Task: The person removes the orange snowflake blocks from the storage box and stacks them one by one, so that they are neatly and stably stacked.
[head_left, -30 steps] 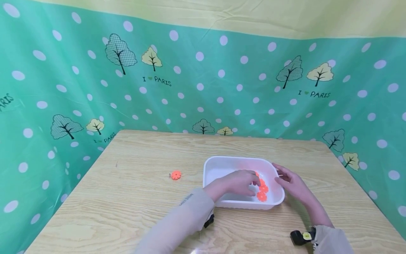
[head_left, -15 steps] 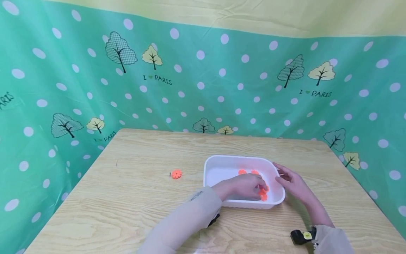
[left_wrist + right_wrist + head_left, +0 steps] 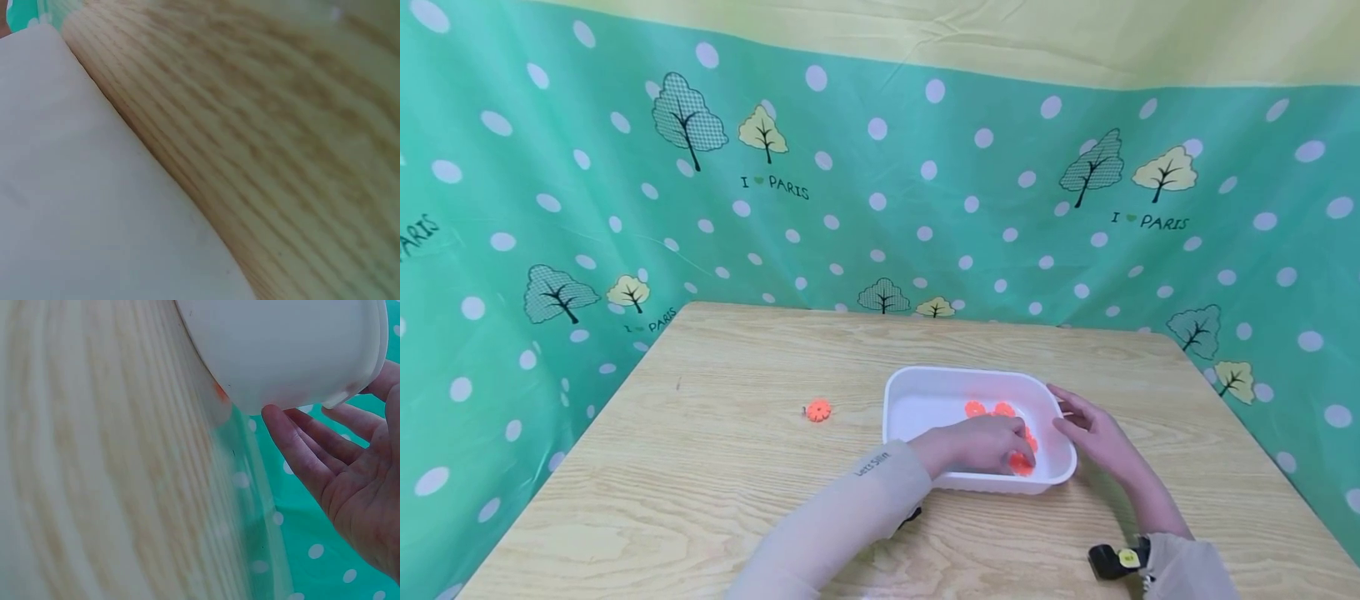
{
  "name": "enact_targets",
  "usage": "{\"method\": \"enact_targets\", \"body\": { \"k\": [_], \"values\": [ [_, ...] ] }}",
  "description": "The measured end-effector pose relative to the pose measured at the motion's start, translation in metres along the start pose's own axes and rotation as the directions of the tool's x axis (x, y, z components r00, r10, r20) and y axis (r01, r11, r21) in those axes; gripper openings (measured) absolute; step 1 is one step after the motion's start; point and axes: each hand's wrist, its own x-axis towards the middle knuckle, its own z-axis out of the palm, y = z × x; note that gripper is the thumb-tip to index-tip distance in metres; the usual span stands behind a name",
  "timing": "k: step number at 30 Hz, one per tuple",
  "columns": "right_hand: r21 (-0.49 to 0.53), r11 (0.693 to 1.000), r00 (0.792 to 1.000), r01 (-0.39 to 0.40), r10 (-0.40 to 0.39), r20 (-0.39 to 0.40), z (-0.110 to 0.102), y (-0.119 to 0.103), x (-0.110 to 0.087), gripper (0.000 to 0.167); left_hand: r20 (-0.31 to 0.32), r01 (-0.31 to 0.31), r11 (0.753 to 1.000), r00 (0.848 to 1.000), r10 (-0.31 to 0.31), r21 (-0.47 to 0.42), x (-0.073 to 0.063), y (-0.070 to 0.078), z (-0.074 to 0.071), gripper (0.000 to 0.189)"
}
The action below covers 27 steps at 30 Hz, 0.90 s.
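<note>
My left hand (image 3: 985, 442) reaches down into a white plastic tub (image 3: 917, 368), its fingertips curled around an orange flower-shaped disc (image 3: 1021, 465) near the front right corner. Behind those fingers lie more such discs, among them a back disc (image 3: 974, 408) and its neighbour (image 3: 1003, 409); the hand partly covers the group. My right hand (image 3: 1097, 437) holds the tub's right end, thumb at the rim. From the right wrist, that hand's fingertips touch the tub's outer wall (image 3: 294, 350). One loose orange disc (image 3: 818, 410) lies on the table left of the tub.
The wooden table (image 3: 700, 492) carries the tub right of its middle. A green dotted curtain (image 3: 820, 217) hangs behind and along both sides. Black wrist cameras sit on both arms, the right camera (image 3: 1112, 561) close over the table. The left wrist view shows mostly tub wall (image 3: 81, 187) and table.
My left hand has moved slightly right and down toward the front right disc, uncovering discs at the back of the tub. The right hand stays at the tub's right end.
</note>
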Motion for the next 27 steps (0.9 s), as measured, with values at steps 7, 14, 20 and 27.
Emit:
{"method": "enact_targets", "body": {
  "k": [7, 14, 20, 27],
  "values": [
    [0.007, 1.0, 1.0, 0.002, -0.002, 0.0, -0.0002, 0.0006, -0.0002, 0.052, -0.014, 0.038, 0.999, 0.999, -0.038, 0.017, 0.001, -0.0004, 0.0003, 0.021],
    [0.008, 1.0, 1.0, 0.003, -0.003, -0.002, 0.0, 0.0, -0.0007, 0.052, -0.034, 0.098, 0.995, 0.995, -0.098, -0.005, 0.0018, 0.0005, 0.0012, 0.023],
    [0.019, 1.0, 1.0, 0.003, -0.003, 0.001, 0.0001, -0.0006, -0.0007, 0.052, -0.07, 0.104, 0.994, 0.992, -0.105, -0.018, -0.0004, -0.0001, 0.001, 0.022],
    [0.002, 1.0, 1.0, 0.012, -0.012, -0.007, 0.0013, 0.0025, -0.0002, 0.052, -0.077, 0.107, 0.994, 0.991, -0.109, -0.032, -0.002, -0.0015, -0.0006, 0.017]
  ]
}}
